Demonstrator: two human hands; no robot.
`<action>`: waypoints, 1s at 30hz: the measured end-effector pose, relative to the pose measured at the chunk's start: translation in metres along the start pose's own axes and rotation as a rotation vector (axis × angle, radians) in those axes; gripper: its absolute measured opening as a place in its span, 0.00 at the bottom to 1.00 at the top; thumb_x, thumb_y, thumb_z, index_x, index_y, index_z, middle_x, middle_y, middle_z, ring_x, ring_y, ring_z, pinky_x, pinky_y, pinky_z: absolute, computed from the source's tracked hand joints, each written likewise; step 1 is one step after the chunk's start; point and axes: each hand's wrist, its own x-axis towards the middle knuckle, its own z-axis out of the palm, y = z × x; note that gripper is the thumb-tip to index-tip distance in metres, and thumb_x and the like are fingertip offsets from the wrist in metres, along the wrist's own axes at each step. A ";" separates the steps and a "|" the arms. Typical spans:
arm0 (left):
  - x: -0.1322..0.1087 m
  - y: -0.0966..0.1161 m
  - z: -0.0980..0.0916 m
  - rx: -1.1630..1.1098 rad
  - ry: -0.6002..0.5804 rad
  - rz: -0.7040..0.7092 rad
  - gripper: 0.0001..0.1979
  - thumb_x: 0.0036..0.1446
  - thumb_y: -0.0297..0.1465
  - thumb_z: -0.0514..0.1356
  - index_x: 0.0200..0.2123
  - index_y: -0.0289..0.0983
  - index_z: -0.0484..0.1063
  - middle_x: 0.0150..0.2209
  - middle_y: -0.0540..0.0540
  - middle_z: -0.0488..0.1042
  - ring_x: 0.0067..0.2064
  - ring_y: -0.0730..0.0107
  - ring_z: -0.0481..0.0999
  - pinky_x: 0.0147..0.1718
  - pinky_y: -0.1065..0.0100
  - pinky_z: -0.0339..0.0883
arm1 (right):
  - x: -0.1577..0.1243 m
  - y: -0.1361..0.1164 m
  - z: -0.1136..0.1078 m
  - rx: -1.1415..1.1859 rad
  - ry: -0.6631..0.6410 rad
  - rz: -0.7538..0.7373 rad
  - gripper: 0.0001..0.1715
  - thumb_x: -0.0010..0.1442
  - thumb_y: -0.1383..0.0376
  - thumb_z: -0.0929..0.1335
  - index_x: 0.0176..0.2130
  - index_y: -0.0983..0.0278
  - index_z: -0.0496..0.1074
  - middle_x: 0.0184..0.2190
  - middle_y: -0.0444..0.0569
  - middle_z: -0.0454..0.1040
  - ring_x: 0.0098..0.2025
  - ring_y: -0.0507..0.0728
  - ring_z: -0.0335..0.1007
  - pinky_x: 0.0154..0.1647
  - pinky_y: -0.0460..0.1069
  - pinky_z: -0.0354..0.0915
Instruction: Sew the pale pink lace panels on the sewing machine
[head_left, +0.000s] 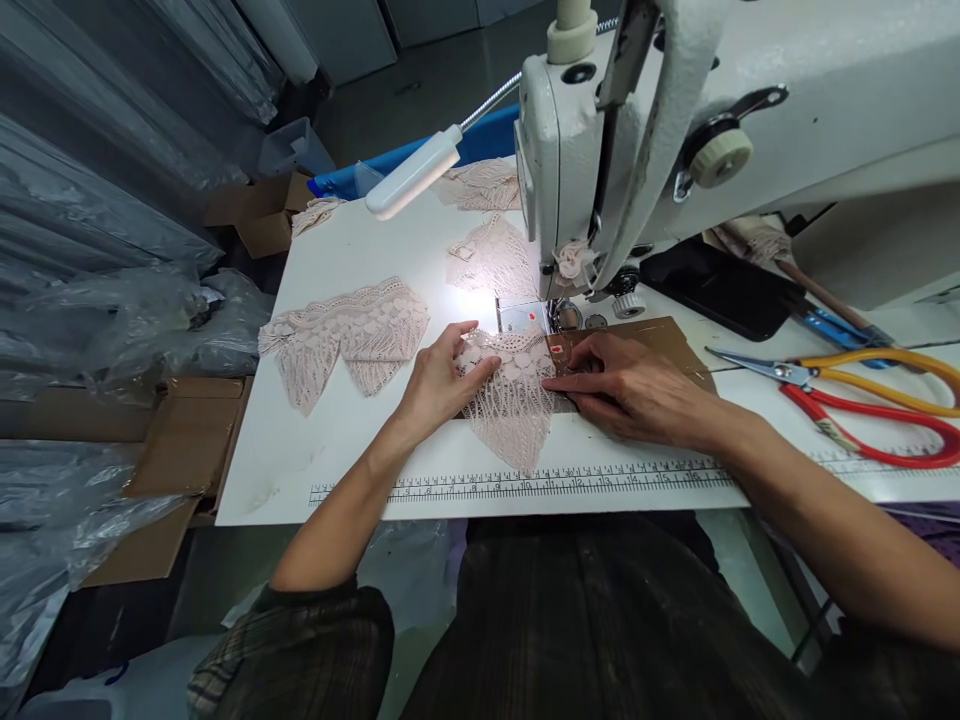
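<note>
A pale pink piece of lace [514, 400] lies in front of the needle area of a white sewing machine [559, 170], its pointed end hanging toward the table's front edge. My left hand [442, 378] grips its left side, thumb on top and fingers at the upper edge. At the lace's right edge is my right hand [626, 388], fingers bent and drawn together; what lies between their tips is too small to make out. Under that hand is a brown sheet [667, 345]. Another pale lace piece [491, 255] sits beyond the needle.
More lace [352, 335] lies at the left of the white table [300, 460]. Scissors [802, 375] with orange and red handles and a black phone [720, 285] are on the right. A lamp [416, 170] reaches over the back. Cardboard boxes [187, 435] stand at the left.
</note>
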 end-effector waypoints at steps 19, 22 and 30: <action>0.033 0.008 0.009 0.571 -0.244 1.104 0.23 0.71 0.42 0.52 0.59 0.30 0.64 0.54 0.33 0.73 0.53 0.54 0.75 0.50 0.53 0.74 | 0.002 -0.004 0.001 -0.016 -0.020 0.035 0.19 0.67 0.64 0.64 0.52 0.54 0.79 0.45 0.55 0.71 0.48 0.61 0.67 0.50 0.59 0.66; 0.036 0.010 0.011 0.620 -0.325 1.023 0.27 0.71 0.45 0.50 0.61 0.29 0.63 0.58 0.29 0.69 0.56 0.49 0.73 0.54 0.50 0.70 | 0.002 -0.005 0.003 -0.034 -0.009 0.027 0.19 0.67 0.64 0.64 0.51 0.55 0.79 0.44 0.54 0.71 0.48 0.62 0.67 0.49 0.59 0.66; 0.027 0.007 0.016 0.555 -0.296 0.910 0.27 0.71 0.45 0.49 0.62 0.32 0.65 0.65 0.30 0.65 0.55 0.47 0.70 0.54 0.48 0.64 | 0.000 -0.006 0.005 -0.066 -0.008 0.015 0.18 0.69 0.64 0.63 0.51 0.57 0.79 0.44 0.55 0.72 0.47 0.60 0.67 0.49 0.57 0.63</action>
